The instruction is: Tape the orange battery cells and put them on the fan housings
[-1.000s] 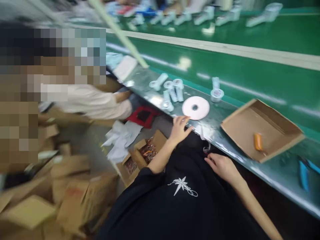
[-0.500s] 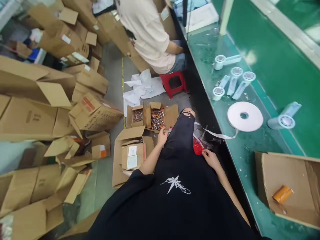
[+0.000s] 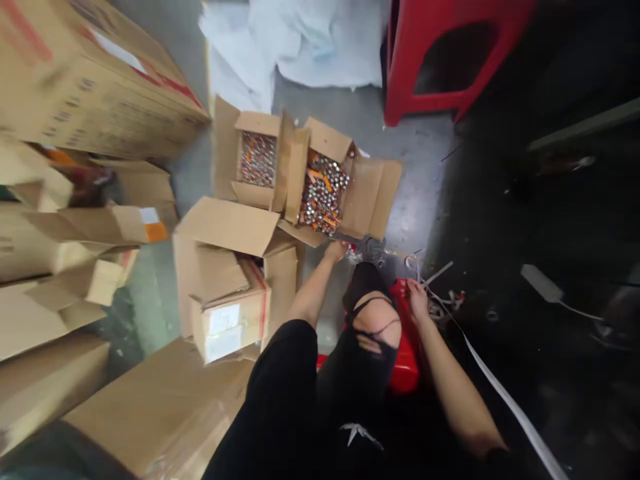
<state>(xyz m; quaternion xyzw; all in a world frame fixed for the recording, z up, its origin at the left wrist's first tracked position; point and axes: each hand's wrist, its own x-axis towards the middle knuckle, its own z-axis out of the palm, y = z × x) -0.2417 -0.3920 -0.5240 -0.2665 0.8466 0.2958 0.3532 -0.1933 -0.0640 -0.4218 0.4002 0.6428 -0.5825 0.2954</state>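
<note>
My left hand (image 3: 336, 251) is low near the floor, its fingers closed beside the front flap of an open carton (image 3: 369, 200) of small shiny metal-and-orange parts (image 3: 323, 197). A small red and clear bit (image 3: 351, 249) shows at its fingertips; whether I hold it is unclear. My right hand (image 3: 418, 300) grips the edge of a red plastic stool (image 3: 406, 363), which lies partly hidden beneath my bent knee (image 3: 376, 325). White tape (image 3: 493, 380) trails along the floor past my right forearm.
A smaller carton (image 3: 259, 160) of similar parts stands left of the open one. Nearer is a box with white labels (image 3: 223, 320). Another red stool (image 3: 460, 53) and white sheeting (image 3: 320, 47) are ahead. Large cartons (image 3: 100, 87) crowd the left side.
My view has dropped and tilted down toward the floor, so the green bench and the co-worker have left the picture. The cartons and both hands appear larger.
</note>
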